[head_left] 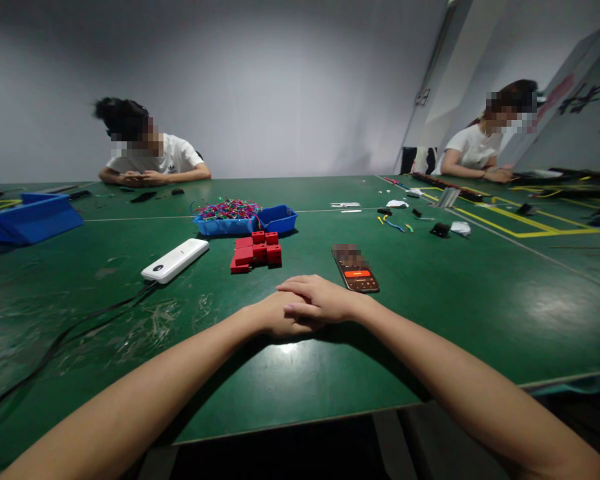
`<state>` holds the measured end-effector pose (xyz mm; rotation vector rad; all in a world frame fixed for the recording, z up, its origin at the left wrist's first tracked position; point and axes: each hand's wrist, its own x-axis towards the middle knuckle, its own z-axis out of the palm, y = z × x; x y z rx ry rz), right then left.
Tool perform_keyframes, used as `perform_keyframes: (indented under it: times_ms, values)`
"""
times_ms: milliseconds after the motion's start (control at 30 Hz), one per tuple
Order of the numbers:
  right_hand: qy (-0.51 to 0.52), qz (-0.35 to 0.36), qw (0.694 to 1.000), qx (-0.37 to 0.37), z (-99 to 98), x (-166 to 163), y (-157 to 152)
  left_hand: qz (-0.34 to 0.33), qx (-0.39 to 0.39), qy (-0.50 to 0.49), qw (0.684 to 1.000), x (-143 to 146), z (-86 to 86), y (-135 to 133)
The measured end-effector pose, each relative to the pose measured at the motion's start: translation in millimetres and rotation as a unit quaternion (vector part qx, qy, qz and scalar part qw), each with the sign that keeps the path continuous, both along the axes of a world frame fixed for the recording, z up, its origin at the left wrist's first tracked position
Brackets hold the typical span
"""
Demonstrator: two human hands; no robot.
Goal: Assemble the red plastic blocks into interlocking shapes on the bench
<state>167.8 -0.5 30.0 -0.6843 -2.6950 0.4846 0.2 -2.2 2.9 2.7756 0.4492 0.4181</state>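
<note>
My right hand rests over my left hand on the green table. The right fingers lie stretched across the back of the left hand, with no object in them. Most of the left fingers are hidden underneath. Just beyond my right hand lies a phone, its lit screen showing an orange bar. Past my left hand sits a small group of red blocks. Left of the blocks is a white power bank with a black cable running towards the lower left.
One blue bin holds a heap of coloured wires; a second blue bin adjoins it. A larger blue bin stands far left. Wire pieces and black parts lie right. Two people sit across the table.
</note>
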Motion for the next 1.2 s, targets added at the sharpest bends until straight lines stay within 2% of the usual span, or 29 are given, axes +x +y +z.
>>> perform_keyframes:
  times_ms: [1200]
  values:
    - [0.001, 0.001, 1.0, -0.004, 0.0, -0.1, 0.5, 0.005, 0.005, -0.005, 1.0, -1.0, -1.0, 0.3]
